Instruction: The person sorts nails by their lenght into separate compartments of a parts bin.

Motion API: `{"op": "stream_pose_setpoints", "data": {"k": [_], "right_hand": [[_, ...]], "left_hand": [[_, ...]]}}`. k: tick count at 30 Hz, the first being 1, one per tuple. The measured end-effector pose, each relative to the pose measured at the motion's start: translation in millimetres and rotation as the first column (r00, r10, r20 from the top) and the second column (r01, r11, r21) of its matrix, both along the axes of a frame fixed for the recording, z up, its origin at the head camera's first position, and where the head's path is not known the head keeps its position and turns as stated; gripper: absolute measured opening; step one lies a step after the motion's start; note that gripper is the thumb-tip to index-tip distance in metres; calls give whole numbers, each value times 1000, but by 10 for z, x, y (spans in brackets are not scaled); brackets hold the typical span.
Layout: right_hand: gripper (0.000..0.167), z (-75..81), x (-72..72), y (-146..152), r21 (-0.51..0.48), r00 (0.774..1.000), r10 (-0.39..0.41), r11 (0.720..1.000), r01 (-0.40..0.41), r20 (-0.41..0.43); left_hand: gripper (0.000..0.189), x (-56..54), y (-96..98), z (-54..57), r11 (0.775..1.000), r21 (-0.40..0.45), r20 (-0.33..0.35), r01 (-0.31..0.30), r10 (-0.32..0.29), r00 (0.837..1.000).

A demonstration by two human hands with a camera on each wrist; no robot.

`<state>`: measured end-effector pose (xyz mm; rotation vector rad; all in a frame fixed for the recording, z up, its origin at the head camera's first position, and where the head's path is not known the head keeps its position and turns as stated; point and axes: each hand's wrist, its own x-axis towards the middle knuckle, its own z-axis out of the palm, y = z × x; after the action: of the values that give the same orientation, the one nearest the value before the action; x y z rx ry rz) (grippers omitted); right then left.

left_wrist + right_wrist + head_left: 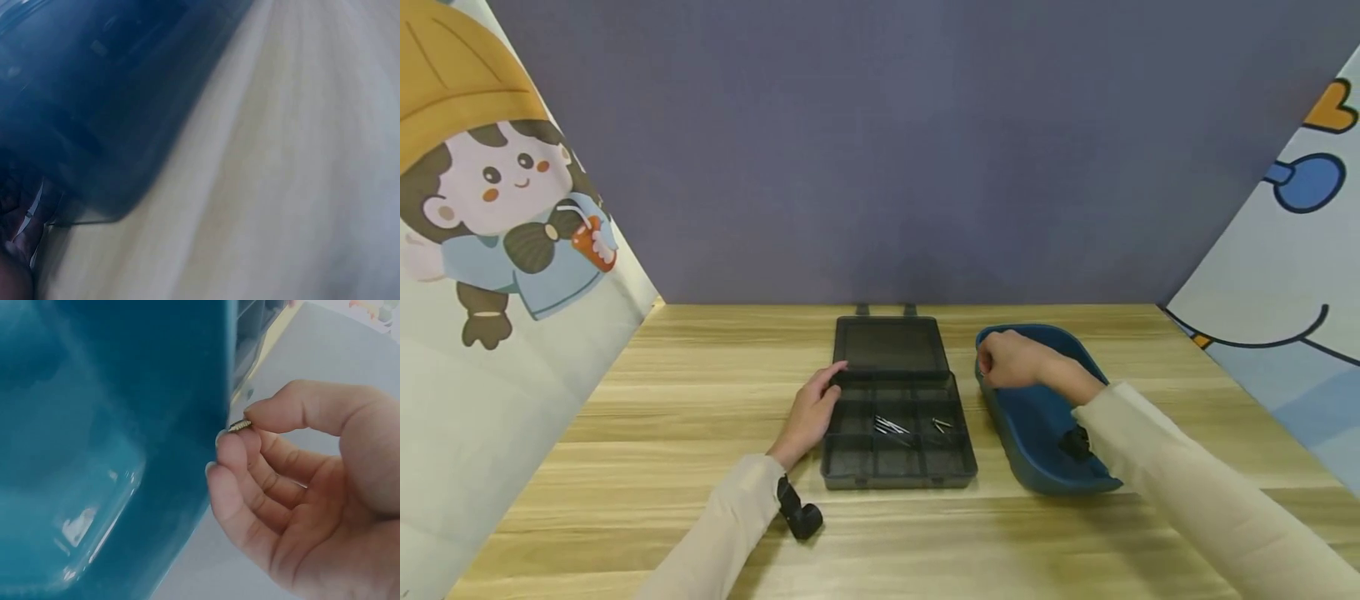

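A dark translucent compartment box (898,482) lies on the table with its lid (891,343) folded back. Several thin silvery nails or pins (891,426) lie in a middle compartment, and a few small screws (941,426) in the one to their right. My left hand (808,414) rests against the box's left side, fingers fairly straight; in the left wrist view it is mostly cut off. Over the left rim of a blue tray (1026,467), my right hand (1017,360) pinches a small brass-coloured screw (240,425) between thumb and fingertips.
The wooden table (715,383) carries the box at its middle and the tray to the right. A grey panel (880,150) stands along the back edge. Printed cartoon panels flank both sides. Each wrist wears a small black camera (801,517).
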<state>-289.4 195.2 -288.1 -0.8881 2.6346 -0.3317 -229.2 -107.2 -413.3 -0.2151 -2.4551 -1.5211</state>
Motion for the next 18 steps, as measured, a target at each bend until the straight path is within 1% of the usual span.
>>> {"op": "stream_pose_setpoints", "data": {"k": [7,12,18], "right_hand": [[10,-40,60,-206,-27,1000,23,999,-23,-1],[11,-77,87,-333,-52,999,53,997,-53,-1],[11,-95,112,-434,-39,997,78,996,-77,16]], "left_hand": [[42,8,-18,-14,1000,-9,18,-10,11,1000],[42,12,-12,-17,1000,-22,14,-11,11,1000],[42,15,-10,-3,1000,-16,5,-3,3,1000]]}}
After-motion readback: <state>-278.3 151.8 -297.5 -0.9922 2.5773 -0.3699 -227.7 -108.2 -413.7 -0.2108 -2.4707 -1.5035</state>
